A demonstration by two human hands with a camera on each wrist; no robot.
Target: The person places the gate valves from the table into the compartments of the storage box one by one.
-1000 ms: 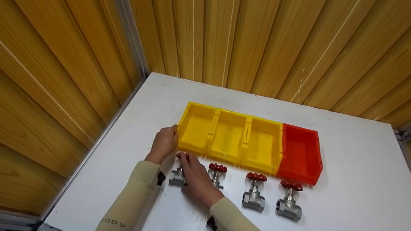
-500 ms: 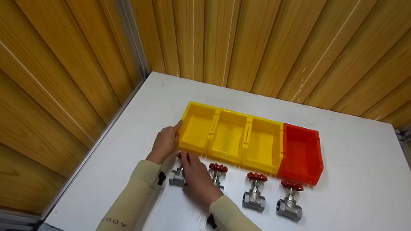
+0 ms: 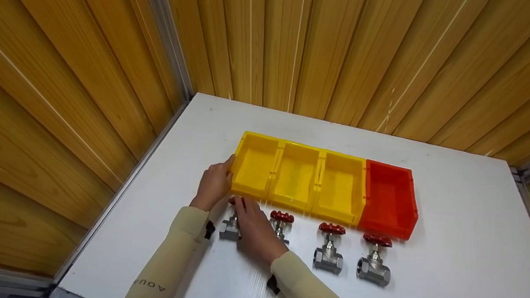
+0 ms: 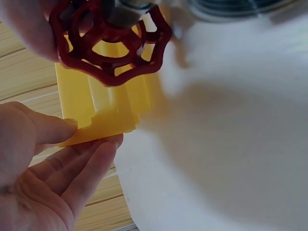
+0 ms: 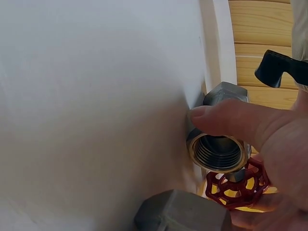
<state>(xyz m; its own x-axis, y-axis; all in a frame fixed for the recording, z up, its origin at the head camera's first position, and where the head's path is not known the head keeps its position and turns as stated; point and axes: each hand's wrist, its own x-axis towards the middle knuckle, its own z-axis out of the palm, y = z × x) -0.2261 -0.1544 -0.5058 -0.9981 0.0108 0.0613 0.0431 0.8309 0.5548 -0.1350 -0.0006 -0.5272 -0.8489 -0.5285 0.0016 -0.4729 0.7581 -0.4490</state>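
My left hand (image 3: 213, 184) pinches the left side of the leftmost yellow bin (image 3: 251, 191). In the left wrist view its thumb lies on one face of the yellow wall (image 4: 108, 126), and the fingers are behind it. My right hand (image 3: 257, 232) grips the leftmost valve (image 3: 230, 230), a steel body with a red handwheel (image 4: 115, 78), just in front of that bin. From the right wrist, the thumb presses across the threaded steel body (image 5: 224, 92) while fingers reach behind the red wheel. The right hand covers part of this valve in the head view.
Two more yellow bins (image 3: 289, 201) and a red bin (image 3: 388, 228) continue the row rightward. Three similar valves stand in front: one beside my right hand (image 3: 282, 216), another in the middle (image 3: 328, 259), another at right (image 3: 374, 271). Wood-patterned walls enclose the white table (image 3: 460, 244).
A finger of my left hand has slid slightly up along the bin's left wall and stretched out. My right hand stays on the leftmost valve, almost still.
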